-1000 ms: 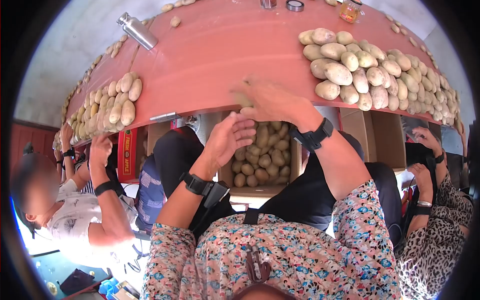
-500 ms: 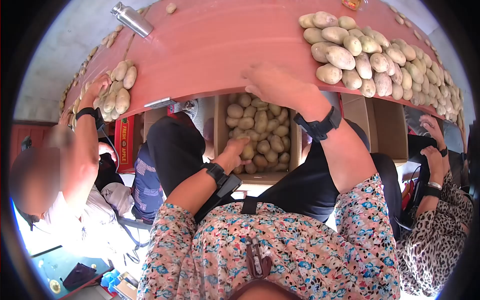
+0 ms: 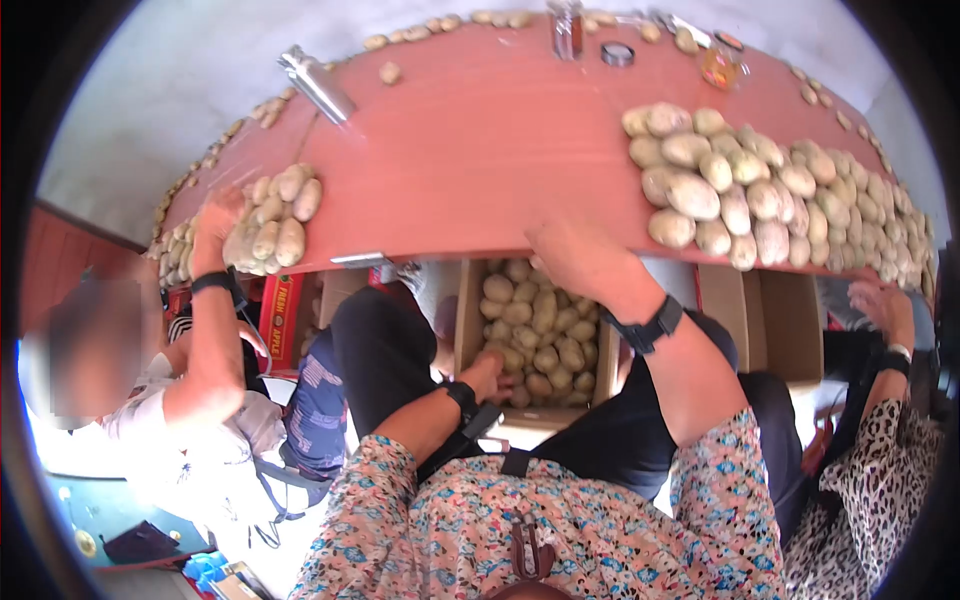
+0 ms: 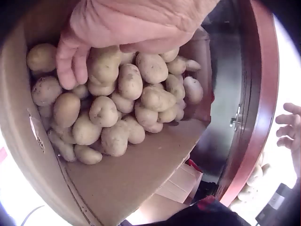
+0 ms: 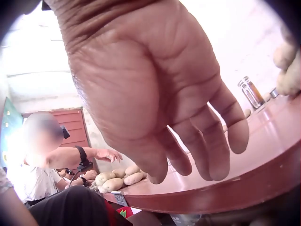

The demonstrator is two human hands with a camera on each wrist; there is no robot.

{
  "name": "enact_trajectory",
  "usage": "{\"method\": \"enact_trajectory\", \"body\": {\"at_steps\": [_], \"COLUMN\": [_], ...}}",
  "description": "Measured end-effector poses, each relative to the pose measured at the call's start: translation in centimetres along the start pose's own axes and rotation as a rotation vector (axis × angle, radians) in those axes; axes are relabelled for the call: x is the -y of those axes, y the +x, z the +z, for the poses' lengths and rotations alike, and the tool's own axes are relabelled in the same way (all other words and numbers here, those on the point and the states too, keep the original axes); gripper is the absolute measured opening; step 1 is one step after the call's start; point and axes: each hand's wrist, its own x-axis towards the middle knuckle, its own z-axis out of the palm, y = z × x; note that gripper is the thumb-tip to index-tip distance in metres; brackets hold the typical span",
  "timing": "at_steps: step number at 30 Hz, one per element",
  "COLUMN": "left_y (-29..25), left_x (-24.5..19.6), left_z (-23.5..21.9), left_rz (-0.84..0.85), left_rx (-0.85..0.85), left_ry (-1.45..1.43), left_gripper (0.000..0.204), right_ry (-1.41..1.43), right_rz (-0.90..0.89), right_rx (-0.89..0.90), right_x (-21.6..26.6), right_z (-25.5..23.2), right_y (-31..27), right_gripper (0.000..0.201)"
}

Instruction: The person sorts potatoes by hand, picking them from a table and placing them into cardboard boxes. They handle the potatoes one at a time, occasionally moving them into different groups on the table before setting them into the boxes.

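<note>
My left hand (image 3: 485,377) is down inside a cardboard box (image 4: 141,172) of potatoes (image 3: 545,310), near its left wall. In the left wrist view its fingers (image 4: 68,70) bend down along one side of a yellowish potato (image 4: 104,65), which lies right under the palm; the thumb is hidden. My right hand (image 3: 575,255) hovers palm down at the table's front edge, above the far end of the box. Its fingers (image 5: 218,160) hang loosely extended in the right wrist view, with nothing held.
Potatoes in rows (image 3: 690,195) cover the right of the red table (image 3: 450,160); a smaller group (image 3: 265,235) lies left. A steel bottle (image 3: 318,85) and glass jar (image 3: 565,30) stand farther back. Another open box (image 3: 775,330) is at right. People sit on both sides.
My left hand has gone from beside the right hand down into the box among the potatoes. The right hand stays near the table edge. The head view has tilted, showing more table.
</note>
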Motion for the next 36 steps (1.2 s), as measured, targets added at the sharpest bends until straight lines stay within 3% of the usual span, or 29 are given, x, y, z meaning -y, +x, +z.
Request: {"method": "enact_trajectory", "body": {"at_steps": [3, 8, 11, 12, 14, 15, 17, 18, 19, 20, 21, 23, 24, 26, 27, 29, 32, 36], "left_y": [-0.6, -3.2, -5.4, -6.2, -8.2, -9.5, -11.8, -11.9, -11.8, -11.5, -11.1, -12.0, -10.9, -8.3, -8.8, -10.9, -8.8, -4.6], "left_x": [-0.2, -2.2, -2.3, -2.5, -3.8, -4.3, -5.3, -5.8, -6.2, -6.4, -6.6, -7.5, -7.8, -8.2, -8.2, -8.4, -8.1, -7.4], "left_z": [0.5, 3.7, 4.3, 4.3, 4.3, 4.3, 3.9, 3.7, 3.4, 3.2, 2.9, 2.2, 1.6, 0.5, 0.6, 0.8, 0.7, 1.1], "left_rz": [0.107, 0.443, 0.594, 0.592, 0.762, 0.756, 0.907, 0.888, 0.864, 0.937, 1.009, 0.845, 0.826, 0.858, 0.854, 0.634, 0.596, 0.761], "left_rx": [-0.030, -0.392, -0.624, -0.625, -0.423, -0.419, -0.165, -0.064, 0.041, 0.031, 0.021, 0.009, 0.018, -0.132, -0.133, -0.107, -0.073, -0.117], "left_ry": [-0.005, 0.335, 0.560, 0.555, 0.494, 0.494, 0.497, 0.478, 0.456, 0.487, 0.516, 0.463, 0.470, 0.437, 0.438, 0.311, 0.424, 0.550], "left_gripper": [0.037, 0.049, 0.057, 0.057, 0.057, 0.057, 0.049, 0.046, 0.044, 0.040, 0.037, 0.035, 0.035, 0.035, 0.035, 0.036, 0.036, 0.037], "right_ry": [-0.035, -0.005, -0.014, -0.016, 0.007, 0.008, 0.011, 0.022, -0.043, -0.115, -0.110, -0.089, -0.080, -0.062, -0.059, -0.091, -0.122, -0.075], "right_rz": [-0.016, 0.027, -0.042, -0.046, 0.015, 0.019, -0.010, 0.016, 0.034, 0.049, 0.073, 0.112, 0.124, 0.137, 0.136, 0.062, 0.030, 0.028], "right_rx": [-0.038, 0.063, 0.011, 0.012, 0.044, 0.051, 0.026, 0.044, -0.071, -0.183, -0.160, -0.075, -0.060, 0.035, 0.037, 0.016, -0.013, -0.036], "right_x": [0.1, -0.1, -0.5, -0.6, -0.8, -1.3, -2.9, -3.2, -3.5, -3.8, -4.1, -4.3, -4.1, -3.6, -3.6, -3.8, -3.6, -3.5], "right_z": [0.1, 0.2, 0.5, 0.6, 0.9, 1.3, 2.0, 2.1, 1.8, 1.6, 1.4, 1.0, 0.8, 0.4, 0.6, 1.0, 0.8, 0.6], "right_y": [-0.3, -0.3, -0.4, -0.2, -0.2, 0.1, 0.6, 0.4, 0.4, 0.3, 0.3, 0.3, 0.1, 0.2, 0.1, 0.0, 0.0, -0.3], "right_gripper": [0.026, 0.025, 0.025, 0.025, 0.020, 0.020, 0.015, 0.015, 0.015, 0.014, 0.014, 0.016, 0.016, 0.017, 0.017, 0.018, 0.018, 0.017]}}
